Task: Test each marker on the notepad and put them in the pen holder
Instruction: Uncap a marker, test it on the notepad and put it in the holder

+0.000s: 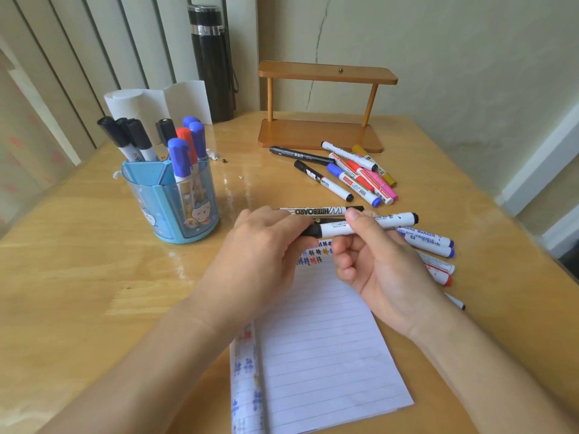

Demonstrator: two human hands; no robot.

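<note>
Two hands grasp one marker (369,225): my left hand (263,245) hides its cap end, right hand (376,261) its barrel; it lies left-right, over the notepad (322,355).

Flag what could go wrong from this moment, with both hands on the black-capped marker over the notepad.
1. The left hand grips the cap end while the right hand holds the barrel of the marker; a sudden pull could jerk the tip across skin or the notepad.
2. The loose markers beside the right wrist could get nudged and roll toward the table edge.
3. The pen holder already looks crowded, so insertion may snag.
</note>
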